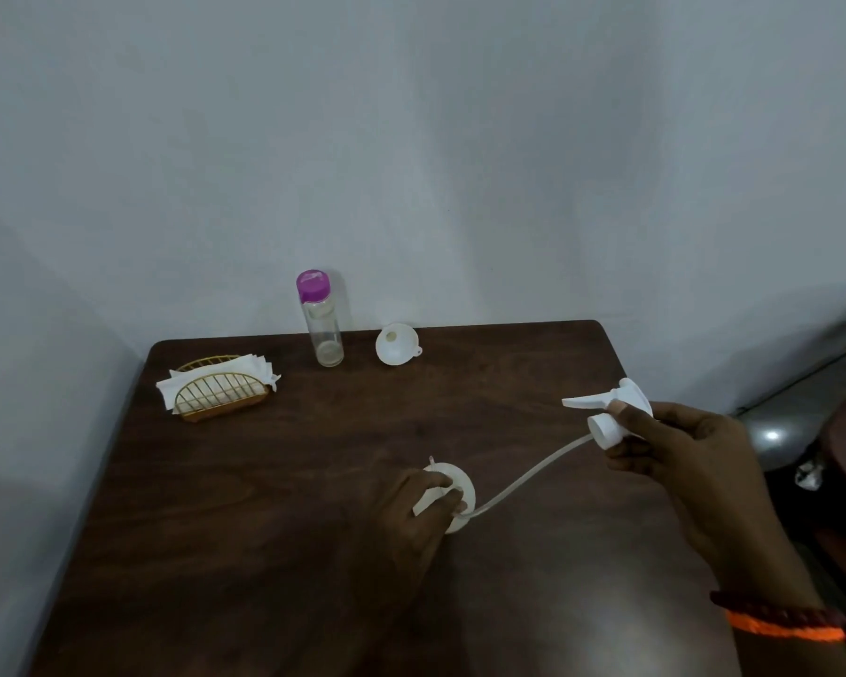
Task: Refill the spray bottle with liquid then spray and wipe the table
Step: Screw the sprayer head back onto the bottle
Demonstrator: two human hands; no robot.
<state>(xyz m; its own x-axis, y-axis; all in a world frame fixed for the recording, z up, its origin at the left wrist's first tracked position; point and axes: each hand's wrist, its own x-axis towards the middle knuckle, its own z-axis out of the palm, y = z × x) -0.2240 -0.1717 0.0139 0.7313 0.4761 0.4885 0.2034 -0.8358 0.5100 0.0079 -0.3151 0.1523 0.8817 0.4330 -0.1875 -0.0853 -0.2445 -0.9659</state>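
Observation:
My left hand (413, 510) grips the top of a white spray bottle (453, 493) standing on the dark wooden table (274, 481), seen from above. My right hand (680, 456) holds the white trigger spray head (606, 412) off to the right, above the table. Its thin dip tube (523, 481) slopes down-left and its end reaches the bottle's mouth. A clear bottle with a purple cap (322, 319) stands at the table's far edge, with a white funnel (395, 345) lying to its right.
A gold wire holder with white napkins (218, 390) sits at the far left of the table. A grey wall is right behind the table. Dark objects stand on the floor past the table's right edge.

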